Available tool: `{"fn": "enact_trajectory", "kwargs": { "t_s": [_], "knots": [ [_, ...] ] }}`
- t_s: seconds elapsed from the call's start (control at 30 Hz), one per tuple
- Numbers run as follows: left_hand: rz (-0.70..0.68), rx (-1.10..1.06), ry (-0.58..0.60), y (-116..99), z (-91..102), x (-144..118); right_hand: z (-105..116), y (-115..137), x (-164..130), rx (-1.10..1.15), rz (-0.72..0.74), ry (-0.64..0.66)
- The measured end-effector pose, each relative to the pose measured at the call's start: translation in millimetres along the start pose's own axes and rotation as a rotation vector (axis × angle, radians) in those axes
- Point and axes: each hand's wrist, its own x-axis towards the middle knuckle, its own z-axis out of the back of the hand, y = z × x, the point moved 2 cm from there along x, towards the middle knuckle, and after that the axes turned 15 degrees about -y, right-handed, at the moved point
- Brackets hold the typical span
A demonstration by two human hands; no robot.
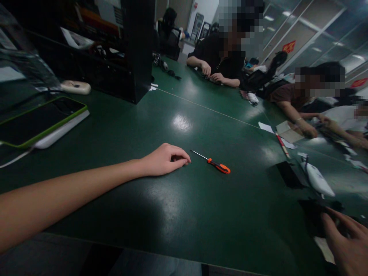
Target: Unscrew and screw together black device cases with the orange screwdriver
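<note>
screwdriver (pixel 212 163) right of left hand (pixel 165 160)

We see a small screwdriver (pixel 212 162) lying flat on the dark green table (pixel 201 214), with a thin silver shaft and an orange handle bearing a black band. We note that its tip points left and slightly away from us, its handle right, just beside our left hand (pixel 165 160), not touching.

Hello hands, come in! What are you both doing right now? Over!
Left hand resting curled on green table, empty, just short of orange screwdriver. Right hand on dark object at table's right; grip unclear. Nothing between left hand and screwdriver.
</note>
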Motion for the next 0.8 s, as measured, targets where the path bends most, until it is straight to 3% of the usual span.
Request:
{"fn": "enact_trajectory", "kwargs": {
  "t_s": [0.17, 0.57, 0.8],
  "knots": [
    [0.039, -0.013, -0.013, 0.8, -0.2, 0.1, -0.6, -0.8, 7.7, -0.079, -0.201, 0.139],
    [0.039, -0.008, -0.005, 1.3, 0.1, -0.1, -6.8, -2.4, 26.3, -0.082, 0.047, 0.210],
    [0.055, -0.013, -0.002, 0.9, -0.2, 0.1, -1.5, 9.4, 18.9, -0.054, 0.053, 0.156]
  ]
}}
